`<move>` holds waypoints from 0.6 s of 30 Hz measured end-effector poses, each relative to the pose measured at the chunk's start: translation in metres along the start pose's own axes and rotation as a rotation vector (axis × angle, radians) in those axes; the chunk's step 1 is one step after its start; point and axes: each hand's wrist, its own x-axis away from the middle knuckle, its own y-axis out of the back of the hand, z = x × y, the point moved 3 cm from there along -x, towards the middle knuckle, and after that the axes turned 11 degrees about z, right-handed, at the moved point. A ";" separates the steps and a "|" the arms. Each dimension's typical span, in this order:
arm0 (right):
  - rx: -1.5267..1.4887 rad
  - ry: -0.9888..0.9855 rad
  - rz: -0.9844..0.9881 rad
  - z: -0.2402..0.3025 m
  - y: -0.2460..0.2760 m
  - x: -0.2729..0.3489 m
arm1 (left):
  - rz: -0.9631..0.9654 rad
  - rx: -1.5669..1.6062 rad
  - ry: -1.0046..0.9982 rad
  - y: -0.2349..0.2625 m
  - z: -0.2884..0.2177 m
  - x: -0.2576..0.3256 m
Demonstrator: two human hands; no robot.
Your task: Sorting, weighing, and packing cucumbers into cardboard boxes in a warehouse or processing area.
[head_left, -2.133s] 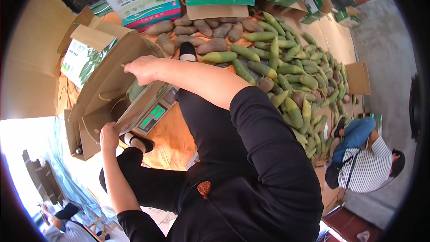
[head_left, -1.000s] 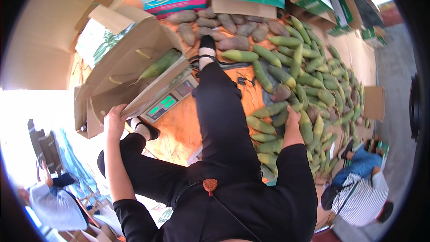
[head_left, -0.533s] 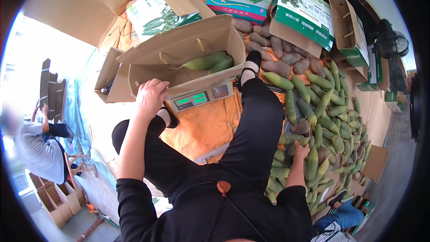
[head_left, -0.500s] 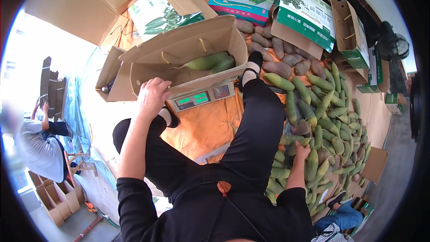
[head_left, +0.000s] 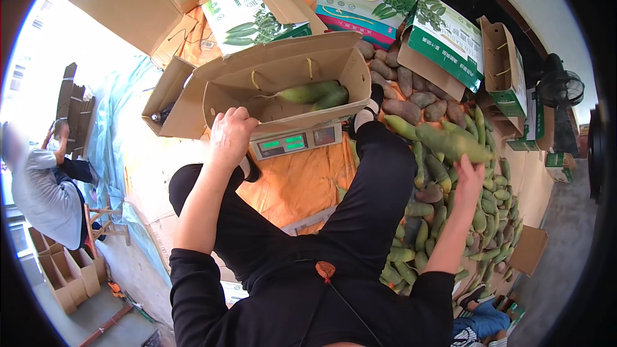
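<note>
My left hand (head_left: 231,136) grips the near rim of an open cardboard box (head_left: 289,119), fingers curled over its left end. Inside the box lie two green radishes (head_left: 308,92); rope handles loop from its far wall. The box rests on a scale (head_left: 302,142) with a lit green display, between my feet. My right hand (head_left: 468,177) is closed round the lower end of a large green radish (head_left: 453,143), raised above the pile of green radishes (head_left: 491,202) on my right. How the fingers wrap underneath the radish is partly hidden.
Brownish-purple root vegetables (head_left: 421,99) lie beyond the green pile. Printed cartons (head_left: 443,38) stand along the back, with a black fan (head_left: 562,87) at right. An orange sheet (head_left: 276,186) covers the floor. Another person (head_left: 48,186) sits at left, near a divided carton (head_left: 67,276).
My right hand has risen from the pile and moved forward and right, lifting a large green radish. My left hand stays at the box's rim, its fingers now curled over it.
</note>
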 end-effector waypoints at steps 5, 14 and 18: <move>-0.182 0.101 0.401 0.048 -0.100 -0.036 | -0.022 -0.063 -0.009 -0.004 0.001 -0.003; -0.004 -0.216 0.758 -0.006 -0.296 -0.047 | 0.106 -0.008 0.063 -0.014 0.008 -0.008; 0.058 -0.270 0.761 -0.051 -0.327 -0.052 | 0.145 -0.014 0.074 -0.016 0.006 -0.009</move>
